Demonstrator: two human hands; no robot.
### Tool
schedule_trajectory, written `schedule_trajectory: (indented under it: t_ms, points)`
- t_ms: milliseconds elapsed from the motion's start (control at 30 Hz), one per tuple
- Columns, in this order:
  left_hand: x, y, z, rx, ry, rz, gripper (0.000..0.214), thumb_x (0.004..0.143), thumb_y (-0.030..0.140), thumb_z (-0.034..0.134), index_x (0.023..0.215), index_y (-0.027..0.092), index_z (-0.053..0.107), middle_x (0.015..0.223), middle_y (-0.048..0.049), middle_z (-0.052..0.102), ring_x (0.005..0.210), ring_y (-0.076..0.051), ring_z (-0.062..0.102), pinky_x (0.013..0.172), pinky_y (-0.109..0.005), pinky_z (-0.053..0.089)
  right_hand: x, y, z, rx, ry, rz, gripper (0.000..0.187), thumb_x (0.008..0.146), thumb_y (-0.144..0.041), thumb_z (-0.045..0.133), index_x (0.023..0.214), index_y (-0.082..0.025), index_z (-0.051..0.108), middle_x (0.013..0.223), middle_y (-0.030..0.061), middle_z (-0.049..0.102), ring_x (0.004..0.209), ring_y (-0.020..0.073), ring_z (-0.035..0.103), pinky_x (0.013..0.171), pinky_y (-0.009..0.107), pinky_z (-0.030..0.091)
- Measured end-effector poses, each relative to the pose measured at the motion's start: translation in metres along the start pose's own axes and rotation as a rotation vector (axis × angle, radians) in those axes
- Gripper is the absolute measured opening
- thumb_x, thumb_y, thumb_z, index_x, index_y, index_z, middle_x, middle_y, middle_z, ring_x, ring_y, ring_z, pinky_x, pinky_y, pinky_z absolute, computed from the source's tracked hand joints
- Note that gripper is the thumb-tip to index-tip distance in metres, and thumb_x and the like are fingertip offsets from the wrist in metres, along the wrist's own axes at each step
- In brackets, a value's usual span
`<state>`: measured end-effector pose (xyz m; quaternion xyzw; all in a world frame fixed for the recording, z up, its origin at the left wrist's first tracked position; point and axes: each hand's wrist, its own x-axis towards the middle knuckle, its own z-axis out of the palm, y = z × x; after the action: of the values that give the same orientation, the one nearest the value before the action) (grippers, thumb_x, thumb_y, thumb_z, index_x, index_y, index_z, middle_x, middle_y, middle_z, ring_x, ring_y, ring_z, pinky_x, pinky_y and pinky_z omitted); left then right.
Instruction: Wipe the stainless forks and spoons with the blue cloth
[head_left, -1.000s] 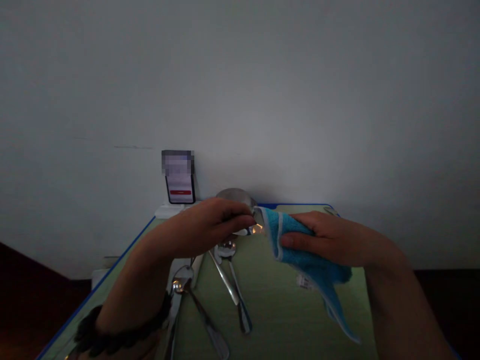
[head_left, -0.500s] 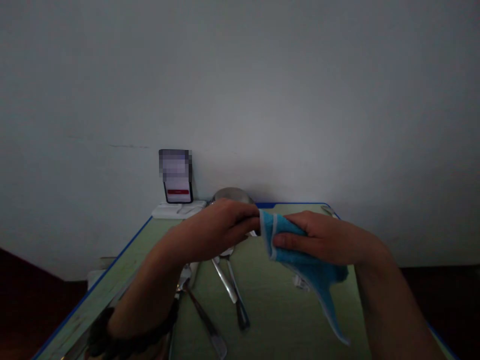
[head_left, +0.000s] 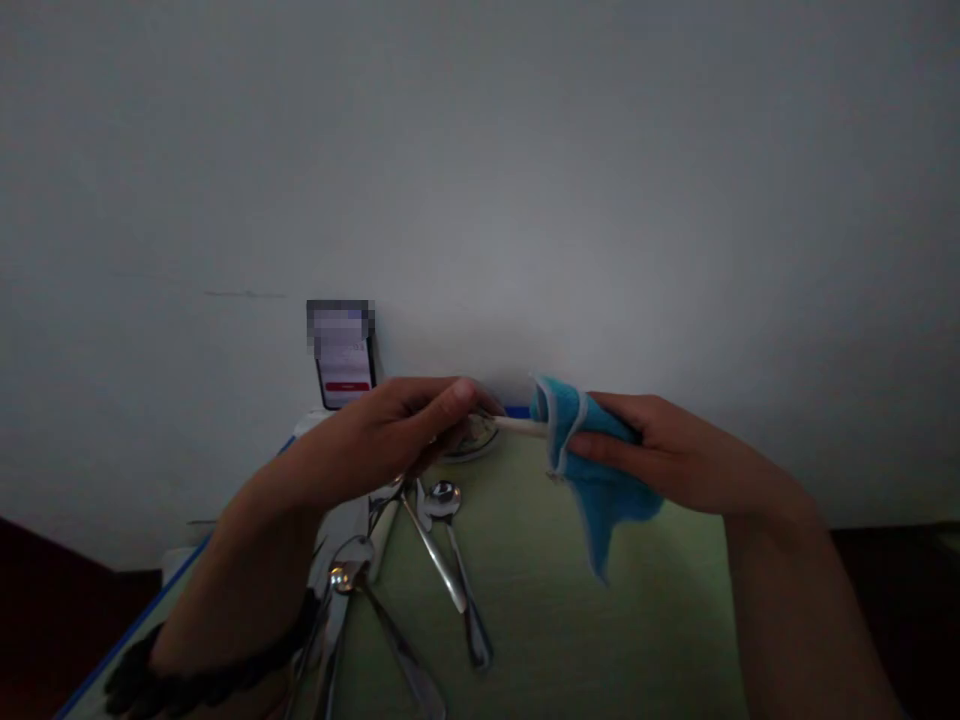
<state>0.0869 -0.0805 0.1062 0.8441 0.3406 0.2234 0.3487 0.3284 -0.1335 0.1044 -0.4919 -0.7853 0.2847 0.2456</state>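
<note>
A pale, slim utensil handle stretches between my two hands. My left hand is closed around its left end, and the fingers hide what sort of utensil it is. On the other side, my right hand pinches a blue cloth with a light edge, wrapped around the handle's right end. A corner of the cloth hangs down. Below my left hand, a spoon and another spoon lie on the green table among several metal utensils.
A round metal dish sits at the back, partly behind my left hand. A phone leans at the back left, near the wall. The table has a blue edge.
My hands have moved apart, and the pale handle now shows between them. The cloth has bunched around it and risen slightly. My left hand has turned, bringing its thumb to the top.
</note>
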Motion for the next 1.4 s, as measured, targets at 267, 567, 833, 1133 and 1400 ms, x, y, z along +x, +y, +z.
schedule_trajectory:
  t_ms: [267,567,833,1133,1400]
  points:
    - [0.001,0.004,0.003,-0.083,0.002,0.091,0.016,0.082,0.028,0.054,0.095,0.021,0.060,0.087,0.0012,0.062,0.065,-0.007,0.054,0.057,-0.014,0.044,-0.001,-0.001,0.002,-0.016,-0.025,0.014,0.022,0.083,-0.037,0.050,0.098,-0.021,0.054,0.091,-0.0001,0.063,0.078,0.0148,0.058,0.066,0.024,0.045]
    - [0.003,0.017,0.014,-0.037,0.030,0.147,0.022,0.070,0.026,0.068,0.087,0.020,0.056,0.074,0.0037,0.061,0.060,-0.008,0.057,0.055,-0.016,0.047,0.005,-0.012,0.009,-0.003,-0.095,0.066,0.029,0.082,-0.046,0.048,0.086,-0.018,0.057,0.070,-0.0007,0.062,0.056,0.0106,0.057,0.049,0.020,0.043]
    - [-0.005,0.017,0.005,-0.079,-0.044,0.069,0.021,0.080,0.034,0.056,0.097,0.022,0.055,0.072,0.0027,0.065,0.062,-0.010,0.060,0.053,-0.016,0.048,0.001,-0.010,0.006,0.081,-0.127,0.032,0.029,0.084,-0.044,0.046,0.089,-0.018,0.056,0.073,-0.0006,0.060,0.059,0.0104,0.057,0.050,0.019,0.045]
    - [-0.008,0.026,0.000,0.008,-0.250,0.073,0.021,0.086,0.035,0.047,0.081,0.018,0.058,0.060,0.0043,0.061,0.051,-0.006,0.055,0.045,-0.012,0.041,0.002,-0.015,0.006,0.025,-0.142,0.040,0.026,0.082,-0.040,0.050,0.092,-0.017,0.057,0.071,-0.0007,0.059,0.058,0.0094,0.054,0.048,0.018,0.043]
    - [-0.006,0.027,-0.002,-0.058,-0.308,0.028,0.016,0.084,0.031,0.051,0.085,0.017,0.059,0.066,0.0024,0.066,0.054,-0.007,0.059,0.049,-0.013,0.046,0.009,-0.021,0.012,0.010,-0.164,-0.018,0.030,0.079,-0.048,0.052,0.083,-0.018,0.057,0.066,-0.0035,0.059,0.054,0.0060,0.052,0.046,0.014,0.040]
